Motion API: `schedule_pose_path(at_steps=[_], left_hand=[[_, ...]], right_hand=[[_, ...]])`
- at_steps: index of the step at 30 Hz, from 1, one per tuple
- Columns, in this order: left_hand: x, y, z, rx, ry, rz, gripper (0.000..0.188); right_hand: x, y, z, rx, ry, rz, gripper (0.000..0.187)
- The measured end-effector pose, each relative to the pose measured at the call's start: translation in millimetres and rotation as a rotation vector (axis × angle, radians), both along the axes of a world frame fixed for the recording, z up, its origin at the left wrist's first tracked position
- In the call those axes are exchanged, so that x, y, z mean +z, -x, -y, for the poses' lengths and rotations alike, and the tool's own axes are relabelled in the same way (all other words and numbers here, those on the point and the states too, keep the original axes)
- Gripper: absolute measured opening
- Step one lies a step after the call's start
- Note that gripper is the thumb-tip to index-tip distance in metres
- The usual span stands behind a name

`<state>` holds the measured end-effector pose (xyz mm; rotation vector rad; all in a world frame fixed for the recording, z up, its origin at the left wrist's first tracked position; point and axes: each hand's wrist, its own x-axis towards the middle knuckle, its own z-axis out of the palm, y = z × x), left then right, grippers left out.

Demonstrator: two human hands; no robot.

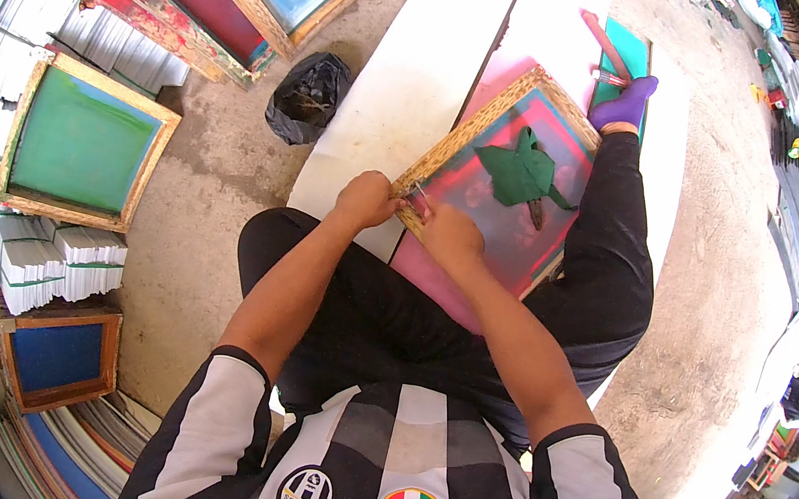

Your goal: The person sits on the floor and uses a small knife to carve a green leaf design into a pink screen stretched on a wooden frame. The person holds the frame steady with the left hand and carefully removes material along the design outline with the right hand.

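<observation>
A wooden-framed printing screen (482,122) lies tilted across my lap and the white board, its mesh grey with pink edges. At the frame's near left corner, my left hand (365,201) is closed around the wood. My right hand (453,237) is closed at the same corner, on the inner side, fingers pinched by the mesh. A small thin pale thing shows between the two hands; its kind is too small to tell. On the mesh rests a crumpled dark green cloth (519,169), with a dark narrow piece (536,214) sticking out beneath it.
Beyond the screen, a purple-covered foot (627,103) rests by a teal panel (611,50). A black plastic bag (308,96) sits on the floor at left. More framed screens, green (166,123) and blue (111,353), lean by stacks of white sheets (55,260).
</observation>
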<state>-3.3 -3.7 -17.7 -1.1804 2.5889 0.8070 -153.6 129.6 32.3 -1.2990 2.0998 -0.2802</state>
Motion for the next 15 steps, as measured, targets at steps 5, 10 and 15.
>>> schedule_pose_path(at_steps=[5,10,15], left_hand=[[6.8,1.7,0.9,0.057,-0.046,-0.002,0.048],[10.7,2.2,0.7,0.007,0.019,-0.049,0.053],[4.8,-3.8,1.3,-0.001,0.017,-0.067,0.052]], right_hand=[[-15.7,25.6,-18.1,-0.035,0.201,0.137,0.039],[-46.4,25.0,-24.2,-0.133,0.284,0.291,0.036],[-64.9,24.1,-26.3,-0.240,0.292,0.490,0.036]])
